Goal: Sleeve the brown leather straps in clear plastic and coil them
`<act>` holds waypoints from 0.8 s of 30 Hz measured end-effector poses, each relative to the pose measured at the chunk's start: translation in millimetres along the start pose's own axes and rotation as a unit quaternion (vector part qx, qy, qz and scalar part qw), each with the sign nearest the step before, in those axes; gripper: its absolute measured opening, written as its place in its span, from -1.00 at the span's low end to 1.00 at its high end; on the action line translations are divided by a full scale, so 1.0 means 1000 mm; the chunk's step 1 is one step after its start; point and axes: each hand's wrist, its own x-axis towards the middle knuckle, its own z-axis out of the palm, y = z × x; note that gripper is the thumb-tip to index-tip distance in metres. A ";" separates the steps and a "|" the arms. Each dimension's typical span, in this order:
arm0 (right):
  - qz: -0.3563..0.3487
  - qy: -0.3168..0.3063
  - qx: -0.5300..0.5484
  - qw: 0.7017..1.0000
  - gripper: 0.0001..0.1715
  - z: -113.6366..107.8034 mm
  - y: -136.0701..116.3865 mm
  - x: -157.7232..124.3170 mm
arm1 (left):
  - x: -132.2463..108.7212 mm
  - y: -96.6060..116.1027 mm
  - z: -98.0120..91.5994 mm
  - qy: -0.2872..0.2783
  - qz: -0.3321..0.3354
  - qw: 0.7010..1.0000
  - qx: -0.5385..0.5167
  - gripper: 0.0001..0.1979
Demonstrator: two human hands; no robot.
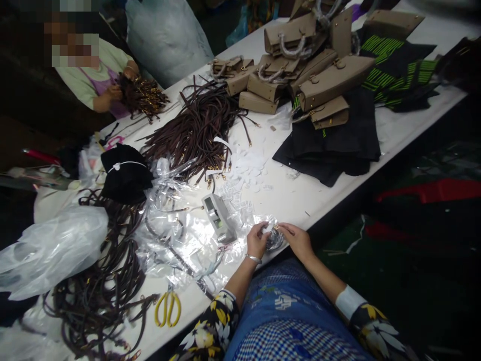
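Note:
My left hand (257,240) and my right hand (298,239) meet at the near edge of the white table (300,195). Both pinch a small clear plastic wrapper (273,235) with a coiled dark strap and a gold clasp inside. The fingers of both hands are closed on it. A grey tape dispenser (219,217) stands just left of my left hand, among crumpled clear plastic wrappers (176,225).
Brown straps with gold clasps (199,128) lie mid-table, and more dark straps (101,286) at the left. Yellow scissors (168,308) lie near the edge. Tan handbags (300,65) are stacked on black cloth bags (338,145). A seated person (105,75) handles straps at the far side.

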 end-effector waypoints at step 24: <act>0.016 -0.127 -0.046 0.991 -0.80 -0.009 -0.003 0.015 | -0.007 -0.011 -0.004 -0.065 0.049 0.997 0.016 -0.62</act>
